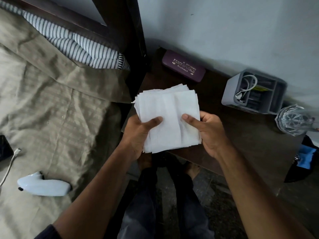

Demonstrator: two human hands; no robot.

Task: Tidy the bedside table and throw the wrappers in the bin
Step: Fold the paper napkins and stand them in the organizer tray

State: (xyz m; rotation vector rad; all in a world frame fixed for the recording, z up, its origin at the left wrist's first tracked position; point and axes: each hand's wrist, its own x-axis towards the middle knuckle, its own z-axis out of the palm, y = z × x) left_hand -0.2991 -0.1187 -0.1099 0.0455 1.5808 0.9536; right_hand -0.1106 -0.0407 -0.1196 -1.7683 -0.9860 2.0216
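So from my feed, both hands are clamped on a stack of white tissues (pixel 168 118) held just over the near-left corner of the dark bedside table (pixel 241 135): left hand (pixel 138 133) has its thumb on top and fingers tucked under, right hand (pixel 209 133) same deal on the other edge. I can't see the fingers underneath, the stack covers them. Back by the wall there's a purple glasses case (pixel 183 68) with gold lettering I can only half read. The grey organizer (pixel 253 91) has a white cable and some dark stuff in it I can't make out. A clear glass thing (pixel 293 119) at the right edge is blurry and cut off. On the bed (pixel 51 109) lies a white device (pixel 44 186), plus a cable (pixel 10 165) running out of frame.
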